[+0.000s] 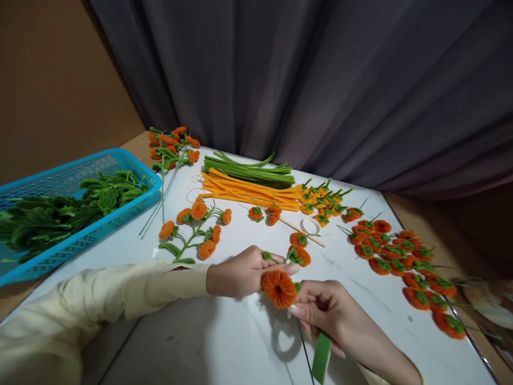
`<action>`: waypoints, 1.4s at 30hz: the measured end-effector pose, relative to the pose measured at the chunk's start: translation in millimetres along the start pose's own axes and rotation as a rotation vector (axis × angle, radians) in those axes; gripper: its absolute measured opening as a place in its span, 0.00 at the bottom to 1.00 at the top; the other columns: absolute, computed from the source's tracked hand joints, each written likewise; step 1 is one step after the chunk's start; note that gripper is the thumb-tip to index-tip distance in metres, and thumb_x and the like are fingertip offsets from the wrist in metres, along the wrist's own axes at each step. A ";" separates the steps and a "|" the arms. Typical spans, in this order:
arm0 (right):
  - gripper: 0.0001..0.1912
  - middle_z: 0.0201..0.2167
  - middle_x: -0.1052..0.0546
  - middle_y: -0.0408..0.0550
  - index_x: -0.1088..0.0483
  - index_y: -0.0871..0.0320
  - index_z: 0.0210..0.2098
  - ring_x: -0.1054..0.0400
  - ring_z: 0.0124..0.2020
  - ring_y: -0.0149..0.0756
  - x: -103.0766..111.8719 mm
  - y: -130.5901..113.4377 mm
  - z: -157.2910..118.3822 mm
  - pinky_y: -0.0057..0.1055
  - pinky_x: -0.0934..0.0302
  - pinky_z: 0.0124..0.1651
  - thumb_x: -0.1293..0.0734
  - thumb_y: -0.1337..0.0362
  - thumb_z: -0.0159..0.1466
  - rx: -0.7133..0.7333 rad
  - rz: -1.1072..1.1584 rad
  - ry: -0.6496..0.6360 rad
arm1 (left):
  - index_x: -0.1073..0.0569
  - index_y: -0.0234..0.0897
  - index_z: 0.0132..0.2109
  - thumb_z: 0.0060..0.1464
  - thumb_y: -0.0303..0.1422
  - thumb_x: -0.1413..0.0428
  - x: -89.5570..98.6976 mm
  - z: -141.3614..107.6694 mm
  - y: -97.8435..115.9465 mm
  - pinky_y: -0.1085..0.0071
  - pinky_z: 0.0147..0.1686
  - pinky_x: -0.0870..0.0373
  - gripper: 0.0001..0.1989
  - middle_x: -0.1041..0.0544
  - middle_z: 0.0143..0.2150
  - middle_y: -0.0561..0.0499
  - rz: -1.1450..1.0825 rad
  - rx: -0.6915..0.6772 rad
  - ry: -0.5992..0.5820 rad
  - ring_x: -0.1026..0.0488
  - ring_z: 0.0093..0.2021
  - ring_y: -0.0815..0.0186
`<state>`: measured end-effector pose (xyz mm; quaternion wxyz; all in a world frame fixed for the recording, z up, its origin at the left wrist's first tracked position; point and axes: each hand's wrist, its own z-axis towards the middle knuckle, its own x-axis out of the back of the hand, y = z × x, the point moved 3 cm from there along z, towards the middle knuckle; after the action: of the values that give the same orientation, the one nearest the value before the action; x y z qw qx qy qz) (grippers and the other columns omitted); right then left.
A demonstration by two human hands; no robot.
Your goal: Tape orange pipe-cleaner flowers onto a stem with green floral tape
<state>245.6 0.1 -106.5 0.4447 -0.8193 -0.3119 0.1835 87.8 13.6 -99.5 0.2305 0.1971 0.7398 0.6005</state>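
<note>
My left hand [242, 271] is closed, its thumb and fingers pinching the stem of an orange fuzzy pipe-cleaner flower [279, 289] that faces me. Just beyond the thumb, another orange flower [300, 255] with green leaves sticks out; whether it belongs to the same stem I cannot tell. Close by on the right, my right hand [334, 310] has its thumb and fingers pinched below the bloom. A flat strip of green tape [321, 357] hangs from its fingers. A finished-looking spray [196, 232] of orange flowers on a leafy green stem lies beyond my left wrist.
A blue plastic basket [154, 184] with green leaf pieces stands left. Green [248, 172] and orange pipe cleaners [250, 190] lie at the back. Orange flower heads [395, 251] spread right, near a white ring [310, 226] and a thin stick [296, 230]. More flowers [172, 147] lie back left.
</note>
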 end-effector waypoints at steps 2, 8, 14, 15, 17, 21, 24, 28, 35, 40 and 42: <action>0.18 0.12 0.33 0.39 0.37 0.62 0.21 0.54 0.07 0.17 1.2 5.6 2.1 0.18 0.63 0.10 0.29 0.55 0.54 0.024 0.065 -0.062 | 0.45 0.37 0.21 0.54 0.47 0.48 -0.9 0.2 -0.6 0.74 0.22 0.51 0.23 0.48 0.20 0.59 -0.045 -0.008 -0.046 0.50 0.22 0.74; 0.16 0.13 0.31 0.40 0.35 0.63 0.22 0.52 0.08 0.18 -2.1 27.7 13.6 0.19 0.63 0.10 0.30 0.58 0.55 0.100 0.275 -0.199 | 0.40 0.35 0.23 0.50 0.51 0.45 1.1 0.8 -9.9 0.73 0.25 0.42 0.23 0.38 0.22 0.55 -0.081 0.026 -0.105 0.41 0.24 0.72; 0.18 0.13 0.30 0.41 0.34 0.64 0.22 0.49 0.07 0.20 -2.6 36.5 19.6 0.19 0.57 0.09 0.27 0.55 0.50 0.097 0.361 -0.306 | 0.35 0.33 0.27 0.49 0.48 0.44 -0.1 1.8 -11.7 0.76 0.24 0.43 0.21 0.36 0.23 0.55 -0.155 0.070 -0.150 0.41 0.23 0.74; 0.18 0.13 0.30 0.40 0.34 0.64 0.23 0.48 0.07 0.20 -2.6 36.8 19.8 0.19 0.57 0.09 0.26 0.56 0.49 0.087 0.371 -0.323 | 0.34 0.32 0.28 0.49 0.47 0.43 -0.8 1.9 -10.9 0.76 0.24 0.43 0.20 0.36 0.23 0.55 -0.177 0.066 -0.165 0.41 0.23 0.74; 0.18 0.13 0.30 0.40 0.33 0.64 0.23 0.47 0.07 0.21 -4.2 37.1 20.0 0.18 0.55 0.09 0.26 0.56 0.47 0.072 0.389 -0.352 | 0.33 0.32 0.28 0.48 0.46 0.41 -2.5 1.7 -9.6 0.76 0.24 0.42 0.19 0.35 0.23 0.55 -0.207 0.053 -0.196 0.41 0.23 0.74; 0.19 0.09 0.32 0.40 0.35 0.63 0.19 0.46 0.06 0.23 -10.2 36.1 21.9 0.19 0.53 0.08 0.24 0.57 0.43 0.080 0.468 -0.322 | 0.33 0.32 0.28 0.49 0.43 0.42 -4.1 1.4 -11.2 0.78 0.23 0.43 0.17 0.36 0.22 0.57 -0.234 0.068 -0.204 0.41 0.22 0.75; 0.19 0.07 0.35 0.39 0.36 0.62 0.17 0.46 0.06 0.23 -8.4 32.4 23.5 0.19 0.54 0.08 0.24 0.57 0.41 0.117 0.521 -0.201 | 0.34 0.33 0.29 0.50 0.42 0.43 -3.2 3.1 -14.9 0.78 0.19 0.47 0.16 0.36 0.21 0.58 -0.253 0.091 -0.163 0.43 0.19 0.77; 0.18 0.08 0.34 0.40 0.35 0.63 0.18 0.49 0.06 0.21 8.0 20.8 19.5 0.18 0.58 0.09 0.25 0.57 0.44 0.167 0.452 0.032 | 0.36 0.35 0.32 0.52 0.43 0.47 -1.5 8.0 -21.0 0.79 0.13 0.52 0.15 0.36 0.19 0.59 -0.232 0.097 -0.082 0.47 0.14 0.78; 0.14 0.12 0.31 0.39 0.35 0.61 0.22 0.51 0.07 0.19 19.4 -9.9 -2.1 0.19 0.60 0.10 0.28 0.60 0.52 0.220 0.204 0.330 | 0.29 0.31 0.37 0.56 0.44 0.51 -7.9 1.7 -22.8 0.78 0.16 0.50 0.18 0.33 0.19 0.56 -0.035 0.075 0.083 0.46 0.16 0.76; 0.15 0.11 0.33 0.38 0.37 0.60 0.21 0.48 0.08 0.21 -1.0 -10.7 -5.2 0.20 0.55 0.10 0.30 0.58 0.52 0.127 0.049 0.392 | 0.34 0.32 0.16 0.56 0.48 0.53 -12.9 -3.1 -14.4 0.75 0.15 0.54 0.28 0.40 0.11 0.56 -0.003 0.168 0.128 0.49 0.13 0.77; 0.15 0.12 0.34 0.38 0.37 0.60 0.20 0.47 0.09 0.22 -8.8 -8.0 -4.6 0.20 0.53 0.11 0.31 0.58 0.53 0.134 -0.012 0.403 | 0.39 0.34 0.13 0.54 0.48 0.50 -12.8 -3.4 -12.7 0.75 0.16 0.53 0.29 0.43 0.10 0.56 0.010 0.191 0.188 0.48 0.13 0.77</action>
<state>238.9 -5.4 -97.2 0.5527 -0.8061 -0.2087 0.0339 96.1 1.1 -110.1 0.1371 0.1646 0.8110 0.5444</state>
